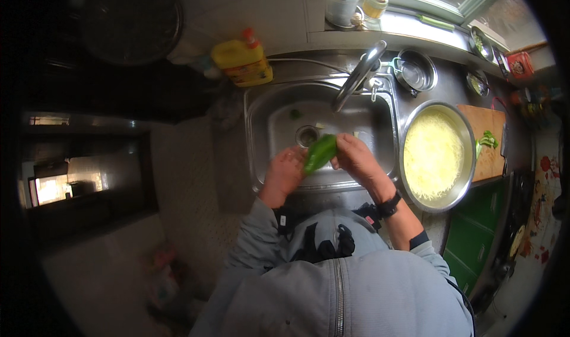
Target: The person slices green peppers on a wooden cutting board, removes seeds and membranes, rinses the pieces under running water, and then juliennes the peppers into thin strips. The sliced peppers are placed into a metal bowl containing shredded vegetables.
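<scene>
Over the near part of a stainless steel sink (pixel 276 128), a green pepper (pixel 320 153) is held between my two hands. My left hand (pixel 286 170) touches its lower left end, fingers partly hidden behind it. My right hand (pixel 356 157) pinches the upper right end. Beyond the pepper lies the round drain (pixel 307 135), with small green and pale scraps on the basin floor. The chrome faucet (pixel 360 76) reaches over the basin from the back rim; I cannot tell whether water runs.
Right of the sink stands a large metal bowl of pale yellow shreds (pixel 433 154), beside a wooden cutting board (pixel 487 159) with green pepper pieces and a knife (pixel 504 150). A steel pot (pixel 416 72) sits behind. A yellow detergent jug (pixel 242 61) stands at the sink's back left.
</scene>
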